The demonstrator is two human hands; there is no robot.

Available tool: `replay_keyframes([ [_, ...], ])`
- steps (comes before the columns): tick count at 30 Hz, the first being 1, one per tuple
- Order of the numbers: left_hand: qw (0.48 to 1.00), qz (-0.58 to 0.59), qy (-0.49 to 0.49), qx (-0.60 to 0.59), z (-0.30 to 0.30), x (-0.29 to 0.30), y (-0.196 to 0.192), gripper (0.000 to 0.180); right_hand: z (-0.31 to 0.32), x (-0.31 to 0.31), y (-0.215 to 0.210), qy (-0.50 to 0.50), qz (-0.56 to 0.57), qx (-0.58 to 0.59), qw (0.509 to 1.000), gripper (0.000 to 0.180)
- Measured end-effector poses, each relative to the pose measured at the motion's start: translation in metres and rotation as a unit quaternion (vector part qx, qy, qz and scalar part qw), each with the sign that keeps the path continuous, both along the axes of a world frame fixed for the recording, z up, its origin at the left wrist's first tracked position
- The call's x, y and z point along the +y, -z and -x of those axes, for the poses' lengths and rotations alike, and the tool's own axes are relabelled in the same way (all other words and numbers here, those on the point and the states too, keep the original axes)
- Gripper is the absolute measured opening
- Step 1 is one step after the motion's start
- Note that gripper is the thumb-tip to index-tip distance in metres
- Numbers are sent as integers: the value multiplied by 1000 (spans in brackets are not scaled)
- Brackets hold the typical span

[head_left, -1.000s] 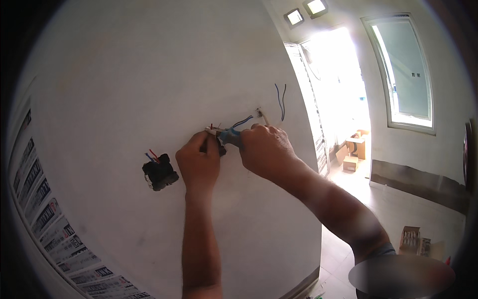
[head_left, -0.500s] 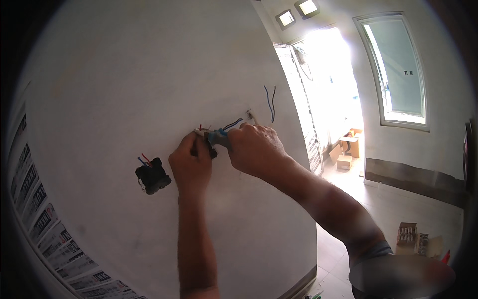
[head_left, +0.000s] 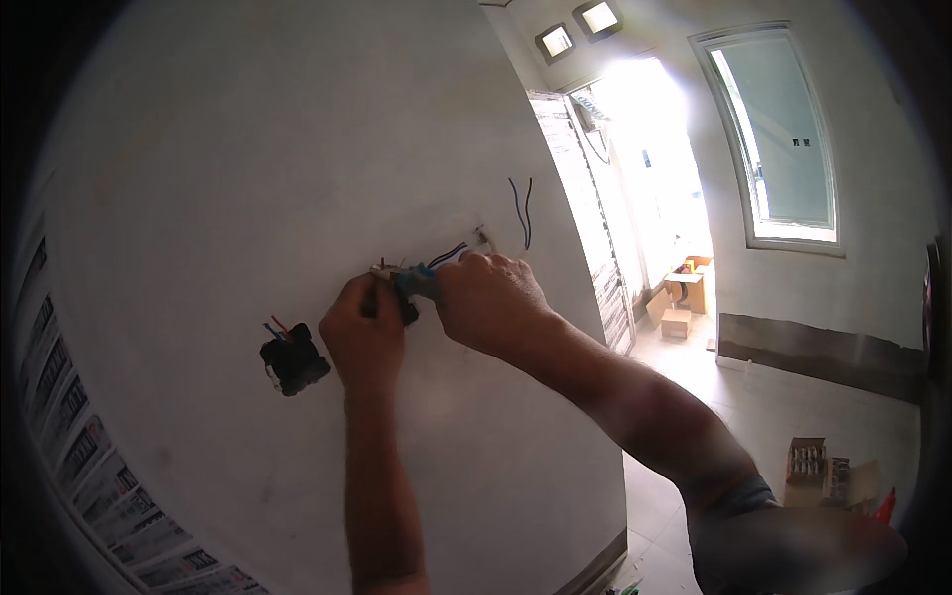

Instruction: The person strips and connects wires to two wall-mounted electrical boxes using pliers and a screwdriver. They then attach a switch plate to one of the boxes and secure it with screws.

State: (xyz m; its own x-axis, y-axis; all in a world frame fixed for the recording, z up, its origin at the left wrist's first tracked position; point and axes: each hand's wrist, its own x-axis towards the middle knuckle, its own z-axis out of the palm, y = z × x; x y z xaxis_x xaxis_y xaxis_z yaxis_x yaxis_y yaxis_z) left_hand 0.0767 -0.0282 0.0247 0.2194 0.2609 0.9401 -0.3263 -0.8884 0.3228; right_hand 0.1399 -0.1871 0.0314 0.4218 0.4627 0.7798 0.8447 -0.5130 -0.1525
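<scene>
My left hand [head_left: 365,322] is closed at the wall, its thumb and fingers pinching near a small whitish piece [head_left: 379,271] with short thin wire ends beside it. From the right, my right hand [head_left: 493,300] wraps round a blue-and-grey-handled tool [head_left: 419,282]. The tool's tip reaches toward the left fingertips; its kind is not clear. A dark box opening [head_left: 409,313] shows partly behind the hands. Past the right hand, dark blue wires [head_left: 449,254] slant up near a small hole [head_left: 482,236].
Left of my hands, a black wall box [head_left: 295,359] has red and blue wires sticking out. Two dark wires [head_left: 522,213] show on the wall at upper right. A bright doorway [head_left: 654,149], a window [head_left: 793,139], cardboard boxes [head_left: 676,323] and an open carton [head_left: 805,466] are at right.
The whole view has shifted slightly, so the wall and hands appear a little further left and lower. Both hands keep nearly the same grip and position against the wall.
</scene>
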Motion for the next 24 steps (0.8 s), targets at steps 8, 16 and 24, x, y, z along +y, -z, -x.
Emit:
replay_keyframes([
  [8, 989, -64, 53, 119, 21, -3, -10, 26, -14, -1, -4, -30, -20, 21, 999, 32],
  [16, 979, -97, 25, 179, 25, 0, -18, 34, -16, -10, -12, -47, -17, 66, 997, 36],
  [24, 972, -169, -130, 96, 4, 0, -3, 43, -18, -12, -11, -41, -6, 109, 993, 26],
])
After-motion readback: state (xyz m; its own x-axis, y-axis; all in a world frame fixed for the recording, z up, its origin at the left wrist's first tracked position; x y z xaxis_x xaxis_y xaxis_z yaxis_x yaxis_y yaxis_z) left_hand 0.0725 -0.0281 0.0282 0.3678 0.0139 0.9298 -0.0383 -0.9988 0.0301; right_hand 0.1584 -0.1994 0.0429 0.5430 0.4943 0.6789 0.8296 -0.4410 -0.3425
